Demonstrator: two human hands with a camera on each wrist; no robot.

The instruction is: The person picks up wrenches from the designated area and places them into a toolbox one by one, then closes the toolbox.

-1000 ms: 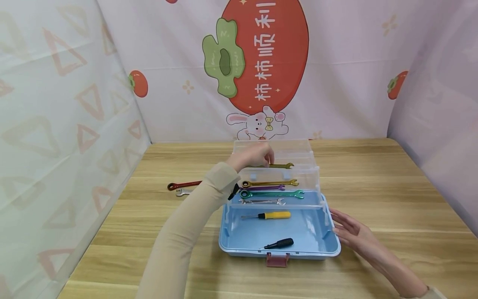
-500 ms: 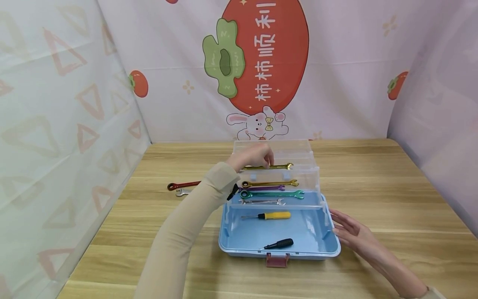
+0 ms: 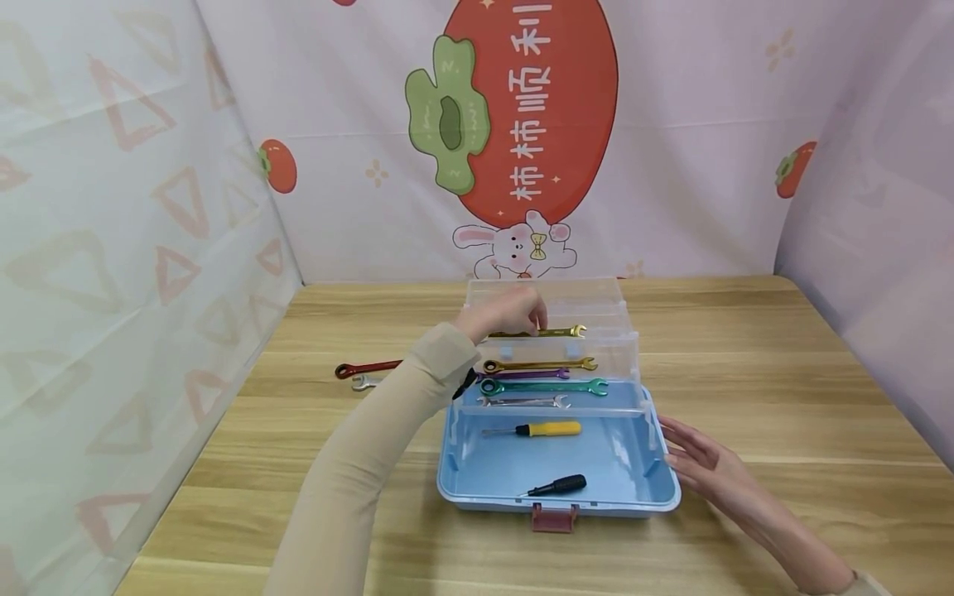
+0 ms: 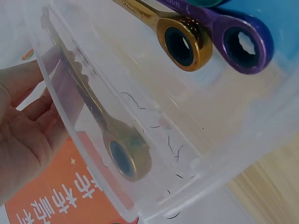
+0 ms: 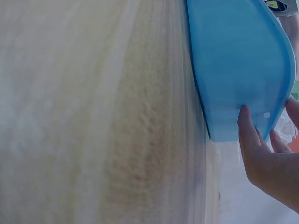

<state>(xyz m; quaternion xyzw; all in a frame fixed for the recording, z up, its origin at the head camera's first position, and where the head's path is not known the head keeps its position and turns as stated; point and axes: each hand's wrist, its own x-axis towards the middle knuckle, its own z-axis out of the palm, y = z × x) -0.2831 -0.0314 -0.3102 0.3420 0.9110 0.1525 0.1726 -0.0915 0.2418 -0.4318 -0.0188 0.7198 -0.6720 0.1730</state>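
Observation:
My left hand (image 3: 514, 310) pinches a gold ratchet wrench (image 3: 559, 332) at the rear clear tray of the blue toolbox (image 3: 559, 503). In the left wrist view this wrench (image 4: 96, 105) shows through the tray's clear wall, its ring end pointing down. The front tray holds another gold wrench (image 3: 540, 365), a purple wrench (image 3: 532, 375), a green wrench (image 3: 544, 386) and a silver wrench (image 3: 522, 402). My right hand (image 3: 708, 468) lies against the box's right side, its fingertips touching the blue outer wall (image 5: 243, 70).
In the box bottom lie a yellow-handled screwdriver (image 3: 553, 429) and a black-handled screwdriver (image 3: 562, 486). Left of the box, a red wrench (image 3: 368, 368) and a silver wrench (image 3: 365, 382) lie on the wooden table (image 3: 261, 488), partly hidden by my left sleeve. A patterned cloth (image 3: 335, 83) hangs behind.
The gold wrench in my left hand has turned slightly, and more of its shaft shows beside the fingers. Both hands stay in nearly the same place.

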